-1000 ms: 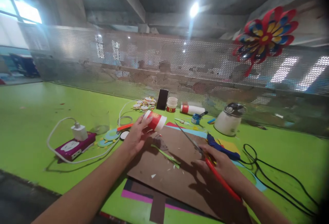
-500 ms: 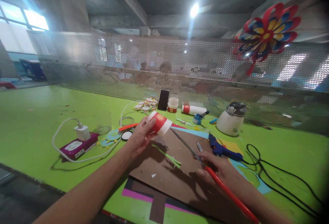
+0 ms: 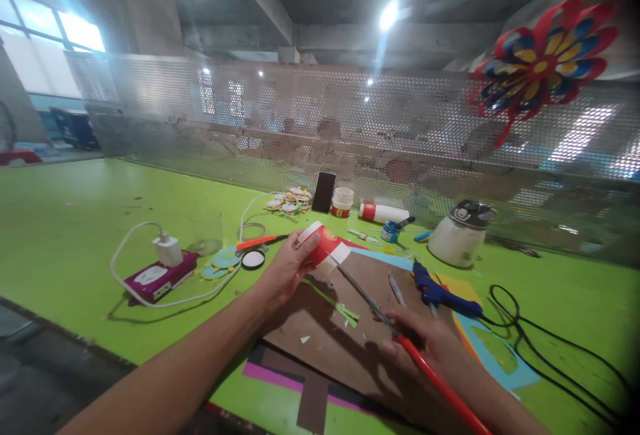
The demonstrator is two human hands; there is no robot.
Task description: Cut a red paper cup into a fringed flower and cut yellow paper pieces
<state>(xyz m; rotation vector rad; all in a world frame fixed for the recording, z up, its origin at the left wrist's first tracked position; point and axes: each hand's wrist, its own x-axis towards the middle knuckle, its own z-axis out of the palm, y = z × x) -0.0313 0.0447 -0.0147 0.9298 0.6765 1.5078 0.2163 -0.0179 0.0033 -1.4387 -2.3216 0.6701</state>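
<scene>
My left hand [image 3: 286, 268] grips a red and white paper cup [image 3: 324, 246] on its side, thumb on the outer wall, the white rim toward the right. In my right hand [image 3: 417, 335] are long scissors with red handles [image 3: 425, 365]. Their metal blades [image 3: 363, 294] point up and left, and the tips meet the cup's rim. Below the cup lies a brown board [image 3: 300, 322] with green paper strips [image 3: 346, 315] and small white scraps on it. A pen [image 3: 397, 290] rests on the board just beyond my right hand.
A blue glue gun [image 3: 443, 295] with a black cord lies at right, near a white and black pot [image 3: 460, 235]. At left are a purple power strip [image 3: 163, 278] and a white plug [image 3: 168, 249]. Behind stand a phone [image 3: 324, 192], stacked cups [image 3: 343, 202] and a perforated screen [image 3: 240, 122].
The view has shifted slightly, so things appear a little to the right. The cup has tilted a little in my left hand; the scissor tips are still at its rim.
</scene>
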